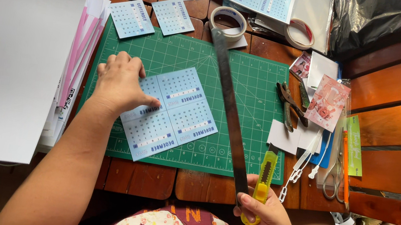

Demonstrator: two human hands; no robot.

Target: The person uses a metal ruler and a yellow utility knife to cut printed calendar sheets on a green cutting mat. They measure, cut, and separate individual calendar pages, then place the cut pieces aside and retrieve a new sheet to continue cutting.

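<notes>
Bare cutting mat [261, 92] between raised ruler [228, 101] and pliers [289, 104].

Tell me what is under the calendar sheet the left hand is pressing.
The calendar sheet lies on the green cutting mat, under the left hand. The mat rests on a wooden table. Anything else beneath the sheet is hidden.

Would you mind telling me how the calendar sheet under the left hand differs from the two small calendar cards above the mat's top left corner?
The calendar sheet is uncut, with four panels joined; the two small calendar cards are single panels. The left hand presses the sheet on the green cutting mat; nothing touches the cards. All are pale blue.
</notes>
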